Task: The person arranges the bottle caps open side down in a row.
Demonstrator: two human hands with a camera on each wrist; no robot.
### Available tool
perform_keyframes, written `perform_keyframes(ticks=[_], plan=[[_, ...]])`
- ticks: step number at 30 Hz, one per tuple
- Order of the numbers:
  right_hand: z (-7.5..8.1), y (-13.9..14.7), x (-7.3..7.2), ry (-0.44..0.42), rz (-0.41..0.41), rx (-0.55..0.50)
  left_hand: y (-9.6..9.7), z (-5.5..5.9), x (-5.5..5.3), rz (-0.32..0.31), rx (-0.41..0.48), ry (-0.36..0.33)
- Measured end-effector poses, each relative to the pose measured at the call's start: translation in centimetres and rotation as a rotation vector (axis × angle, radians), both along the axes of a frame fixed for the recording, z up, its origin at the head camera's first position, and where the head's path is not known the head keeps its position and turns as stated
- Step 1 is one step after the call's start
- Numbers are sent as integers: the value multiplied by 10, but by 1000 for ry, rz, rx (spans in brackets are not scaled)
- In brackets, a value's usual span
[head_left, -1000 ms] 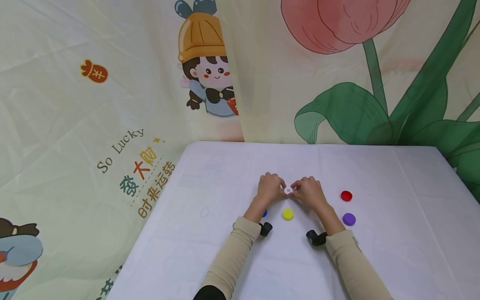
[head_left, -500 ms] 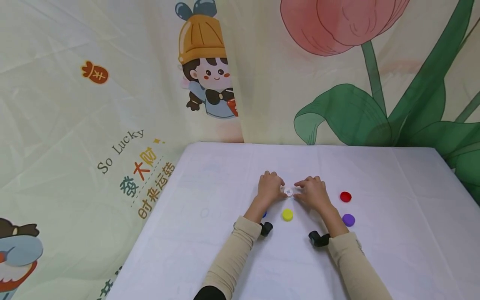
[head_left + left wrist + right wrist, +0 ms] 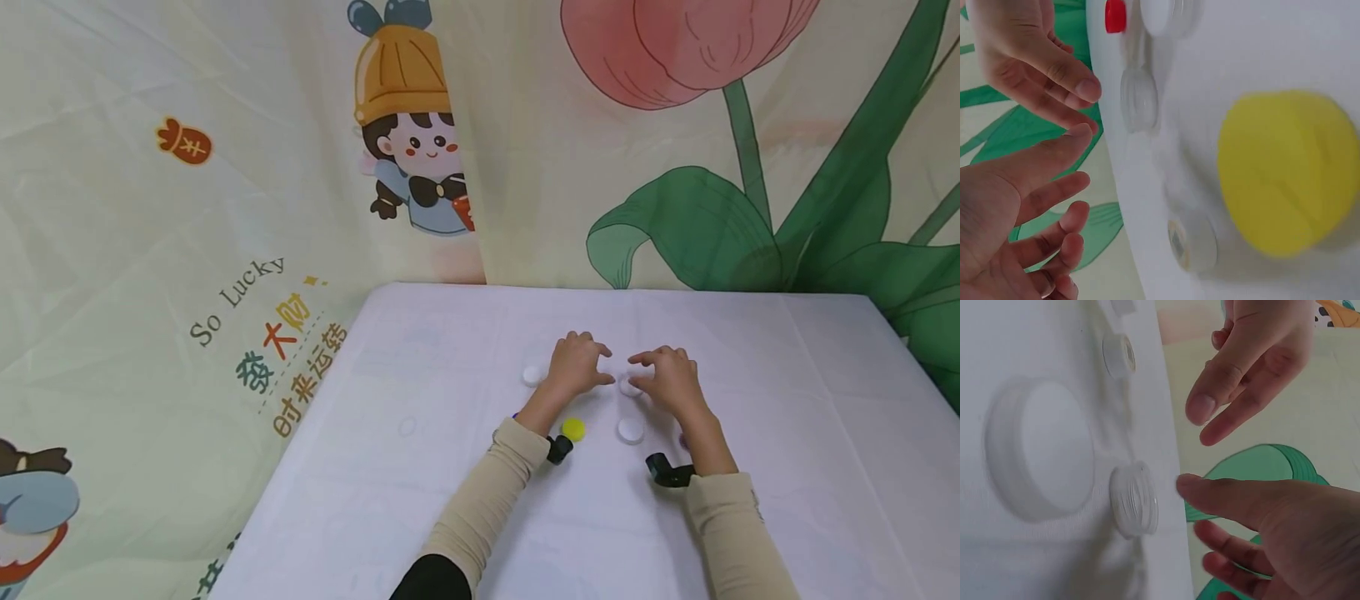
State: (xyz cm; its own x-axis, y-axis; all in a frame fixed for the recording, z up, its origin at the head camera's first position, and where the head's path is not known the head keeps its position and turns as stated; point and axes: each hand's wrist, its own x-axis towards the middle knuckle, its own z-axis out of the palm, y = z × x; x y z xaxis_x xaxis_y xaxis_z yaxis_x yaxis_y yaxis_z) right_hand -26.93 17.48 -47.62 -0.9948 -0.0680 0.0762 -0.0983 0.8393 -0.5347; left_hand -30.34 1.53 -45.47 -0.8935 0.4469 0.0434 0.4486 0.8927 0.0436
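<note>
My left hand (image 3: pixel 579 365) is held above the white table with thumb and fingers apart, holding nothing. To its right my right hand (image 3: pixel 670 379) is likewise spread, its thumb overlapping a clear shallow round piece (image 3: pixel 630 385) in the head view. Both wrist views show a gap between the fingers and this clear piece (image 3: pixel 1134 500). A small white disc with a square centre (image 3: pixel 1192 240) stands on the table, hidden behind my left hand in the head view. Nearer lie a yellow disc (image 3: pixel 573 429) and a white disc (image 3: pixel 630 430).
Another white disc (image 3: pixel 532 376) lies left of my left hand. A blue disc (image 3: pixel 515 415) and a purple disc (image 3: pixel 684 442) are mostly hidden by my forearms. A red disc (image 3: pixel 1115 15) shows at the far right. Printed cloth (image 3: pixel 525 167) hangs behind the table.
One second ago both hands pinched the small white disc with the square centre. First my right hand let go, then my left; both have moved right, above the clear piece.
</note>
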Motion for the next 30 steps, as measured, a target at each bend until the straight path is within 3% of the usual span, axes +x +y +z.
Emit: perform_keyframes(ticks=[8,13,19,24,30], plan=[[-9,7,1,-135,62,50,21,-14,0,-22,-57,-69],[-17,8,0,-108,48,38,25,-24,0,-19,-59,-86],[-20,8,3,-80,43,15,23,-28,4,-26,-38,-58],[-15,9,10,-51,85,-39,16,-19,14,-47,-22,-44],[7,13,26,53,142,-128,0,8,28,-125,139,-51]])
